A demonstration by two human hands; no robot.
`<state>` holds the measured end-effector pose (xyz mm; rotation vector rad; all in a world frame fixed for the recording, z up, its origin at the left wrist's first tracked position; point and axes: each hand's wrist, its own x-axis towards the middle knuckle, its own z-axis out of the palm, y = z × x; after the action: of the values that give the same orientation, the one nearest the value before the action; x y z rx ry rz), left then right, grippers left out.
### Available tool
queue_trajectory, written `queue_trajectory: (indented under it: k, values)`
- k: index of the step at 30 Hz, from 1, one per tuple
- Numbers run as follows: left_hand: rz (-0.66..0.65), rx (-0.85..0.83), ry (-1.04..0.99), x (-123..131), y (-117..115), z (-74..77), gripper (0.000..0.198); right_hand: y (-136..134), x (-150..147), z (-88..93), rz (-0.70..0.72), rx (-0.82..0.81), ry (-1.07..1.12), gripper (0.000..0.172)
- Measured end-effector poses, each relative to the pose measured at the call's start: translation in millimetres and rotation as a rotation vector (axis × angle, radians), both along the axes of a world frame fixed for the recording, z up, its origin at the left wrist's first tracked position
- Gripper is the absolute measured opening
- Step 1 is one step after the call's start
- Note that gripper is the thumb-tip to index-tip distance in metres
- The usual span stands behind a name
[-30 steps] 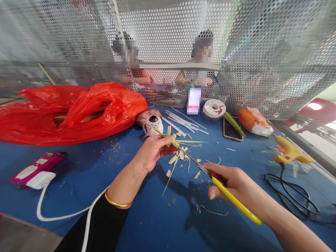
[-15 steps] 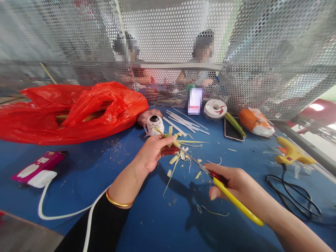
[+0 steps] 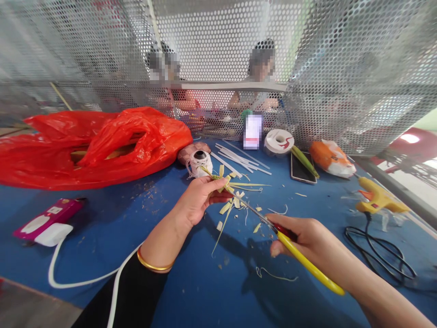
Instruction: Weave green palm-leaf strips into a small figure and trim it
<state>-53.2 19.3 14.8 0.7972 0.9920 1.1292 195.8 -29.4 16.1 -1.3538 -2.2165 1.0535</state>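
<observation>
My left hand (image 3: 195, 200) pinches a small woven piece of pale green leaf strips (image 3: 215, 177) between thumb and fingers, with loose strip ends sticking out to the right. My right hand (image 3: 307, 234) grips a pair of scissors (image 3: 312, 269) with red and yellow handles. Their blades point up and left, and the tips reach the woven piece near my left fingers. I cannot tell whether a strip lies between the blades. Cut leaf scraps (image 3: 225, 208) lie on the blue table just below and right of the piece. A spool of white thread (image 3: 200, 165) stands behind my left hand.
A red plastic bag (image 3: 153, 136) fills the back left. White glue sticks (image 3: 235, 157), a ribbon roll (image 3: 279, 141) and a dark phone (image 3: 300, 171) lie behind. A yellow glue gun (image 3: 378, 196) with cable is at right, a purple power bank (image 3: 48, 218) at left. People sit beyond the perforated screen.
Almost nothing differs. My right thumb and the scissor handle have shifted very slightly; the left hand keeps its hold on the woven piece. The whole view has moved a touch.
</observation>
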Motion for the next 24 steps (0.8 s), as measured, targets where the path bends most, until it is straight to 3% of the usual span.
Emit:
queue_trajectory:
  k: [14,19,22,24]
  values:
    - [0.033,-0.029,0.009,1.1,-0.1,0.6,0.01,-0.3,-4.0,1.4,0.013,-0.019,-0.09,0.016]
    - [0.087,-0.05,0.003,1.9,1.4,1.0,0.008,1.1,-2.2,-2.3,0.009,0.075,-0.222,0.035]
    - [0.179,-0.069,-0.011,1.6,2.3,1.6,0.009,5.2,2.8,-6.4,-0.024,0.148,-0.326,0.05]
    - [0.241,-0.081,-0.031,1.3,2.5,1.9,0.012,9.6,5.4,-10.2,-0.083,0.198,-0.39,0.051]
